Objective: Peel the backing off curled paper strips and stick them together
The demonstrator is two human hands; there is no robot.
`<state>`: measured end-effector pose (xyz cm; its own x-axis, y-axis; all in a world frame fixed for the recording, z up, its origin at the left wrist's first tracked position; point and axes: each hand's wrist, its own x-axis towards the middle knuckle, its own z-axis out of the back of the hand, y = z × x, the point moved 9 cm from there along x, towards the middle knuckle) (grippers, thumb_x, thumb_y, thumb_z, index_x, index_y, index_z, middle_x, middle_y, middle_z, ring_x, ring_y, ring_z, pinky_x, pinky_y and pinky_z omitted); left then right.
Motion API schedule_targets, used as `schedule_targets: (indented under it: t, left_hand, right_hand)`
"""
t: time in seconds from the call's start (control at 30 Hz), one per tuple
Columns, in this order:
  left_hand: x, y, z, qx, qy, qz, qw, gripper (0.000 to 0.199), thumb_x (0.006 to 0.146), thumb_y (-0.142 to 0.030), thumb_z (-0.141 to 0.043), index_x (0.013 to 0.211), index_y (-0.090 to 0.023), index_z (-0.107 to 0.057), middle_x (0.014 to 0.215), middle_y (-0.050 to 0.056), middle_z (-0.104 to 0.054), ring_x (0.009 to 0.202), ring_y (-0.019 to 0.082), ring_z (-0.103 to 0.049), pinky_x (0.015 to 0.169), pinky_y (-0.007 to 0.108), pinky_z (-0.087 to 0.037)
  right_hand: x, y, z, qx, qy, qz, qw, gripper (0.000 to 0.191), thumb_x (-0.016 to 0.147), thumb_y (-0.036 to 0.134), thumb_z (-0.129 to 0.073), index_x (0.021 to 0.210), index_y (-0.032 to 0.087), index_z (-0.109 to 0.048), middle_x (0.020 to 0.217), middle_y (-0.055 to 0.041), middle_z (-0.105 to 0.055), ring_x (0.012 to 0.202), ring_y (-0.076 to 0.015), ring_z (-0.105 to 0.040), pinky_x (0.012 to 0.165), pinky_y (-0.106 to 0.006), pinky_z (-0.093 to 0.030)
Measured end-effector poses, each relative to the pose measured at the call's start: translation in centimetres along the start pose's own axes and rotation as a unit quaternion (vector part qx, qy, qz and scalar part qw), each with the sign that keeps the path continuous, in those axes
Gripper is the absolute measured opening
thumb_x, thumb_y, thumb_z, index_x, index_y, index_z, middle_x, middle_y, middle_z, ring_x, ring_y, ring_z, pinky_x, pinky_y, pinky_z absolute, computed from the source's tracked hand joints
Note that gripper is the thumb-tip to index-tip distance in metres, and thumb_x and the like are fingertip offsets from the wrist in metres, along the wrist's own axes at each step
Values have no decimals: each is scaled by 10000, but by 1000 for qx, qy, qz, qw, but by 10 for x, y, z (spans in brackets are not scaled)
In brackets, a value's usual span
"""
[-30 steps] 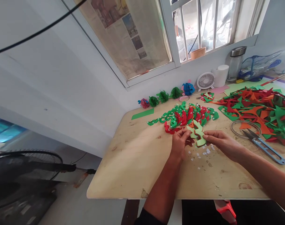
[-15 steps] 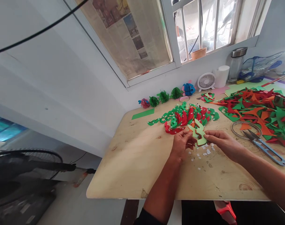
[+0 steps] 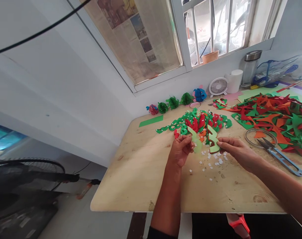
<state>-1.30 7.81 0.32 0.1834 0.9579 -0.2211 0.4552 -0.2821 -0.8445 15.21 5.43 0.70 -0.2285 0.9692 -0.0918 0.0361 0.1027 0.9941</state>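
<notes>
My left hand (image 3: 182, 147) pinches a thin, wavy light-green paper cutout (image 3: 197, 142) that looks slightly see-through. Between the fingers of my right hand (image 3: 232, 149) is a second light-green cutout (image 3: 212, 139), a thicker stack with a dark reddish layer along its edge. The two pieces are apart, both held just above the table. Right behind them lies a pile of curvy red and green paper cutouts (image 3: 190, 121), several with small white squares on them. Small white paper bits (image 3: 220, 161) are scattered on the wood below my hands.
Red, orange and green paper scraps (image 3: 277, 116) heap up at the right. Thread snips (image 3: 282, 157) and a metal ring (image 3: 247, 136) lie before them. Folded paper figures (image 3: 174, 102), a small white fan (image 3: 218, 87) and a glass bottle (image 3: 249, 71) stand along the wall.
My left hand has moved left, carrying one light-green cutout away from the stack in my right hand. The right hand has stayed nearly in place.
</notes>
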Motion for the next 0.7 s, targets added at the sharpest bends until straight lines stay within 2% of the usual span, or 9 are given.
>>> schedule_targets:
  t: [0.13,0.27,0.47,0.7]
  left_hand:
    - [-7,9,-21,14,85,18,996,314,544,-332,-801,612,-152,-553,453,-28,-507,438,77,-478,442,196,-336]
    - [-7,24,-37,54,107,10,993,291,559,-322,-798,605,-131,-584,499,-14,-554,437,60,-463,451,204,-330]
    - [0,25,-31,73,41,-39,996,289,535,-331,-804,593,-123,-611,469,-31,-543,395,42,-418,427,208,-291]
    - [1,23,-28,79,-6,-73,994,320,523,-367,-799,571,-119,-603,453,-32,-531,390,38,-406,408,199,-275]
  right_hand:
    - [1,1,-2,-42,1,7,999,363,684,560,-661,662,198,-685,605,-22,-592,589,-147,-442,566,-276,-367]
    - [1,-1,-8,-79,31,15,996,364,709,554,-630,663,194,-653,615,-5,-567,625,-157,-476,590,-279,-381]
    - [0,-4,-10,-111,45,10,993,329,756,504,-571,711,188,-651,669,-5,-591,619,-147,-470,575,-272,-363]
    - [0,0,-10,-131,35,21,991,338,759,497,-564,820,199,-712,612,-14,-595,646,-184,-533,576,-286,-416]
